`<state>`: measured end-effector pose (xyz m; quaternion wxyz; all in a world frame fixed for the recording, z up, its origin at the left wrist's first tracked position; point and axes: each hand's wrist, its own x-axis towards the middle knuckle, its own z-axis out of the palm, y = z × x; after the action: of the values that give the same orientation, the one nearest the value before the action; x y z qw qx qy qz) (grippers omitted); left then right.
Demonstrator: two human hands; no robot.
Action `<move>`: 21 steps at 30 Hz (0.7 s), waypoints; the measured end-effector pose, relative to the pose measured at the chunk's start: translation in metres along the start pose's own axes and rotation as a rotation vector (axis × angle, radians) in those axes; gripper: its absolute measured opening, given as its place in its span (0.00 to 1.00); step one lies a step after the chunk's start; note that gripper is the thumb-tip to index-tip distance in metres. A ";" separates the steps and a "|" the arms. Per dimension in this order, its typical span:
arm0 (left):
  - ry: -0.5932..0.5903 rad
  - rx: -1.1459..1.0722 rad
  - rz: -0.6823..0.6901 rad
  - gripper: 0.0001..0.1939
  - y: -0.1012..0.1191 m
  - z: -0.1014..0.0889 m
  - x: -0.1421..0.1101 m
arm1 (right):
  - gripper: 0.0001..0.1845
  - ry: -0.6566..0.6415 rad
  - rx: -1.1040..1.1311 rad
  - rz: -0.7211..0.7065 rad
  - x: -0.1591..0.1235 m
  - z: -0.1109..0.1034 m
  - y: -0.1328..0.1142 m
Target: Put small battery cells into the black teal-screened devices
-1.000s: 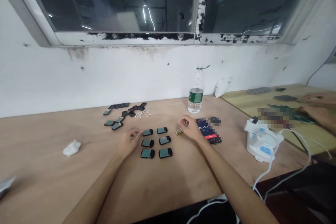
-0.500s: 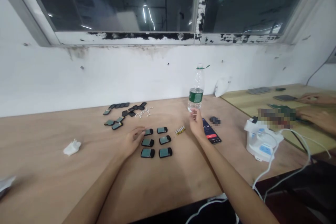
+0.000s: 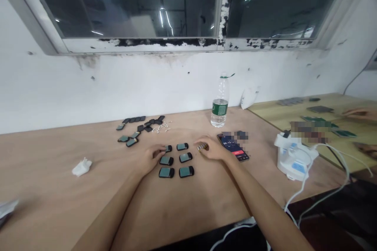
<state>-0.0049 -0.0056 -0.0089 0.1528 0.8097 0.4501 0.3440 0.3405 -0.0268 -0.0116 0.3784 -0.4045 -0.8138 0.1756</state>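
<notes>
Several small black devices with grey-green screens lie face up in two columns, among them a front-right device (image 3: 186, 171). My left hand (image 3: 151, 159) is at the far-left device (image 3: 169, 148), fingers bent and closed on its left side, partly covering it. To the right of the columns, my right hand (image 3: 213, 148) reaches down over a row of small cylindrical batteries (image 3: 202, 147). Its thumb and fingers close around them from both sides and partly hide them. The batteries seem to rest on the tabletop (image 3: 138, 211).
Behind are more black devices (image 3: 132, 141), black pieces (image 3: 149, 122) and small white pieces (image 3: 160, 127). A water bottle (image 3: 219, 108), phone (image 3: 234, 147) and white cabled apparatus (image 3: 294, 159) stand right. Crumpled tissue (image 3: 81, 167) lies left. Another person's hands (image 3: 361, 113) are far right.
My right hand has come down and left from beside the bottle to the batteries, uncovering more of the phone. My left hand's fingers have curled in at the far-left device.
</notes>
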 end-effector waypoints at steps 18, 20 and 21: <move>0.080 0.044 -0.079 0.15 0.000 -0.010 0.000 | 0.09 0.030 -0.049 0.017 0.003 0.000 -0.008; 0.102 0.053 -0.093 0.16 0.005 -0.011 -0.001 | 0.09 0.068 0.048 0.040 0.004 0.000 -0.014; 0.104 0.056 -0.095 0.17 0.009 -0.011 -0.002 | 0.09 0.082 0.103 0.062 0.005 0.001 -0.017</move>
<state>-0.0074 -0.0125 0.0032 0.1225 0.7724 0.5051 0.3652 0.3290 -0.0332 -0.0001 0.4264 -0.4164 -0.7745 0.2123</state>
